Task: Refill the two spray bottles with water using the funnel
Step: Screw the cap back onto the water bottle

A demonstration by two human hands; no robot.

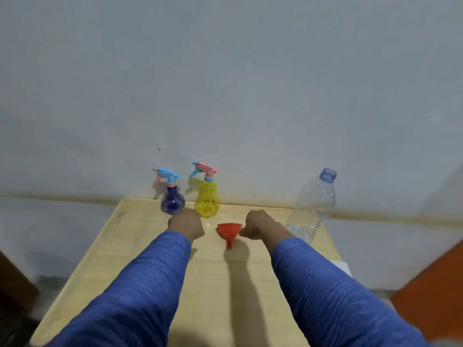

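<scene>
Worktop: near edge cut off.
Left hand: fisted, grip pressed together.
Right hand: fisted, fingers hidden, beside funnel.
Clear bottle: uncapped, contents unclear.

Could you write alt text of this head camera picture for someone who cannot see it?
Two fists in blue sleeves, left hand and right hand, flank a red funnel on a wooden table. Behind stand a purple spray bottle, a yellow spray bottle and an uncapped clear bottle.

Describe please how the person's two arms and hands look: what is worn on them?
Both arms wear long blue sleeves of heathered, slightly wrinkled knit fabric, ending at the wrists. The left hand and right hand are bare: no gloves, rings, watch or markings are visible.
</scene>
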